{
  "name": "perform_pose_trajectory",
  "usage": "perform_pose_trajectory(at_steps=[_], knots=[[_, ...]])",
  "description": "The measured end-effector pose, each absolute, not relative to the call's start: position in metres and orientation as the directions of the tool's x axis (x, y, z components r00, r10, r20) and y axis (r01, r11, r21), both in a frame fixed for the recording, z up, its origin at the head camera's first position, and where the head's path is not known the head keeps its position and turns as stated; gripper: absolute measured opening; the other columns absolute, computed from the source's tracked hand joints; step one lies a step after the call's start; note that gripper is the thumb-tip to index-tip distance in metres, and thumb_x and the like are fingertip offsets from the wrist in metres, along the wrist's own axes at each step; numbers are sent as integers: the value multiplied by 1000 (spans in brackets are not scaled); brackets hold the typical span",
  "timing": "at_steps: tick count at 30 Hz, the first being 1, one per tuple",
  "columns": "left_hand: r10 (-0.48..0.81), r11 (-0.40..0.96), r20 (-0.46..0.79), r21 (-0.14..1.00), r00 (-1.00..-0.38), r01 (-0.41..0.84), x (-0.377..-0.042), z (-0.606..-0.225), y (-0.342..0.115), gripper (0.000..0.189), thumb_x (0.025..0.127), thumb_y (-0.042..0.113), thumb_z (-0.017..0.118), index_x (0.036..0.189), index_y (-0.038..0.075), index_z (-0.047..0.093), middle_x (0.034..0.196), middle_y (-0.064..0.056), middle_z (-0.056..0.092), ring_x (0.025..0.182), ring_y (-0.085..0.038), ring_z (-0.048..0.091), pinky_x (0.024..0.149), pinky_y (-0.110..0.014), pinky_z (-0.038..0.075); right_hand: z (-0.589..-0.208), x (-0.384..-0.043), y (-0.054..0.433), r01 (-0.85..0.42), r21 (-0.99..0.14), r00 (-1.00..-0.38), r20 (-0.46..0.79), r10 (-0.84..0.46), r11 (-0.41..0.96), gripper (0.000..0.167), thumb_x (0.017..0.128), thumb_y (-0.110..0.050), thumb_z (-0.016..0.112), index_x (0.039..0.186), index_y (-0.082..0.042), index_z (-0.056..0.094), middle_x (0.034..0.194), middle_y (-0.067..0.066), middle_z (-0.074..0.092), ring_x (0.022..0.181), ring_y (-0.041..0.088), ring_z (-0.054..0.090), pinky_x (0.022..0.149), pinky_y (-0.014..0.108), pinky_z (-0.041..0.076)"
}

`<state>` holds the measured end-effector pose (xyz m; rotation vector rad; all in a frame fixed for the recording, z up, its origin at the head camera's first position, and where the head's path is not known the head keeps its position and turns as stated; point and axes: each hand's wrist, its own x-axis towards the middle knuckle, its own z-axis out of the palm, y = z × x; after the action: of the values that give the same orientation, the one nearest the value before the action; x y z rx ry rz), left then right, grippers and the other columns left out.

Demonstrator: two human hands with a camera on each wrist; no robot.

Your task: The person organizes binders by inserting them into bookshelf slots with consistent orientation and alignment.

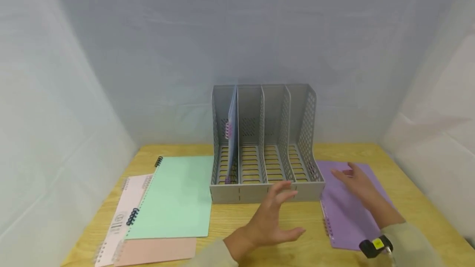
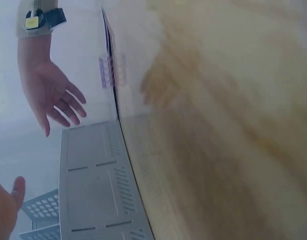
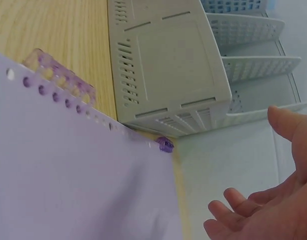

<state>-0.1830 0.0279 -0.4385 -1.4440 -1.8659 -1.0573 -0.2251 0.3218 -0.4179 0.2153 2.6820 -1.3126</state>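
Left hand [image 1: 265, 223]: wide open, thumb spread well away from the fingers; we see nothing in its hold; it hovers in front of the rack, over the table [image 1: 304, 254].
Right hand [image 1: 358, 182]: open, fingers loosely bent, holding nothing; the wrist view shows it raised clear of the purple notebook.
Purple notebook [image 1: 350, 217]: flat on the table, just beside the rack's right side and under the right hand; ring edge towards the rack; we judge that lying flat keeps it steady without a grip.
Grey rack [image 1: 226, 195]: upright, four slots opening towards the person, which we take to give both hands easy access.
Blue notebook [image 1: 232, 131]: on edge in the leftmost slot, tilted slightly; the first divider probably props it.
Mint notebook [image 1: 174, 197]: flat, left of the rack, black rings on its left edge; it overlaps the pink notebook [image 1: 159, 250] and the pale notebook [image 1: 128, 205]; we suppose the overlap saves table space.
Curtain [image 1: 178, 52]: pale, behind the table.
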Motion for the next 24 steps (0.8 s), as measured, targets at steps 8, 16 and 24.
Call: perform_pose_trajectory(at_steps=[8, 16, 24], knots=[[585, 120, 268, 905, -766, 408, -159, -434, 43, 79, 88, 23, 71, 149, 14, 21, 143, -10, 38, 126, -22, 46, 93, -29, 48, -420, -225, 332, 209, -746, -976, -196, 91, 633, 101, 97, -58, 44, 146, 18, -2, 145, 43, 20, 131, 57, 26, 106, 64, 29], [514, -44, -234, 954, -825, -298, -152, -426, 62, 78, 88, 6, 68, 149, 15, 19, 127, -21, 56, 113, -35, 59, 83, -56, 54, -422, -228, 342, 236, -724, -969, -227, 99, 648, 99, 98, -59, 40, 144, 21, 4, 142, 45, 20, 130, 58, 27, 105, 64, 30], [470, -143, -368, 865, -802, -481, -158, -431, 74, 76, 88, 4, 64, 149, 13, 20, 132, -33, 48, 125, -52, 44, 83, -72, 44, -424, -238, 362, 328, -747, -935, -344, 87, 578, 103, 95, -67, 38, 146, 17, 8, 147, 42, 12, 133, 58, 20, 104, 70, 26]])
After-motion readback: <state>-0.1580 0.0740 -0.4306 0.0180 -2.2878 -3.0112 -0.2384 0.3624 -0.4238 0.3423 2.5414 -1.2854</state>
